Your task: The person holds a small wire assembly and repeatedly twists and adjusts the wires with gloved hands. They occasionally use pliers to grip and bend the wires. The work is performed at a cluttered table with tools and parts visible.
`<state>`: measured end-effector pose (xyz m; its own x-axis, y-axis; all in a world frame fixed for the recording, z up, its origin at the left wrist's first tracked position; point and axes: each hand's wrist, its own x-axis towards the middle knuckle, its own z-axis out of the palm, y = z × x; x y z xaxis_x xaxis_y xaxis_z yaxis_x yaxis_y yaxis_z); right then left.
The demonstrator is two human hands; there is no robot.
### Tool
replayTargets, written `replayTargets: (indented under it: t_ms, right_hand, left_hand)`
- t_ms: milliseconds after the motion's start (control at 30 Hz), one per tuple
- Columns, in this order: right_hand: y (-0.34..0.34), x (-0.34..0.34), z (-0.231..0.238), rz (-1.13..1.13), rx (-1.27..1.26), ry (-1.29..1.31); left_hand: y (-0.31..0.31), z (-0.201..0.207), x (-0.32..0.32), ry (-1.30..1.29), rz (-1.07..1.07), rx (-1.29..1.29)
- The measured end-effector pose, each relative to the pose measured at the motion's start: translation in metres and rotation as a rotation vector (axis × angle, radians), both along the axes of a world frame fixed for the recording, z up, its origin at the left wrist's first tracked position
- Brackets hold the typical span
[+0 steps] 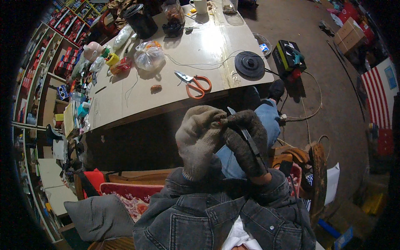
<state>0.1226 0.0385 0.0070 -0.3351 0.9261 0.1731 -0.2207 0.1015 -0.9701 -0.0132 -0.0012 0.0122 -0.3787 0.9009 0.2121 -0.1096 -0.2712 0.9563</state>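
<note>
Both of my hands wear knitted work gloves and meet in front of my chest, above my lap. My left hand (199, 131), in the lighter beige glove, is closed with its fingertips pinched round something small. A reddish speck shows there, but the thing itself is mostly hidden. My right hand (241, 139), in the darker glove, is wrapped round a slim knife (249, 141). The blade tip sticks up past the fingers, and the dark handle runs back toward my wrist. The fingers of both gloves touch. On the table beyond lie orange-handled scissors (196, 84), partly open, and a small brown lump (156, 88).
The pale table (125, 102) carries a knotted plastic bag (149, 55), a black round base (250, 63) with a cord, a black bin (140, 21) and a white mug (199, 6). Shelves (39, 71) stand left. A box with a tool (288, 58) and cables lie on the floor right.
</note>
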Motion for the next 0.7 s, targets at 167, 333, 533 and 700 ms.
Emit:
replayTargets:
  t_ms: [167,333,533,700]
  right_hand:
    - [-0.006,-0.004,0.003,-0.113,0.142,-0.110]
    - [-0.001,-0.001,0.002,-0.147,0.552,-0.325]
    - [0.002,-0.003,-0.002,-0.105,0.240,-0.242]
    - [0.006,0.001,0.003,-0.259,0.321,-0.272]
  left_hand:
    - [0.001,0.004,0.003,0.291,0.109,0.016]
    - [0.001,0.009,0.002,0.629,0.180,0.057]
    - [-0.004,0.012,0.003,0.185,0.041,-0.104]
    - [-0.001,0.008,-0.003,0.521,0.112,0.020]
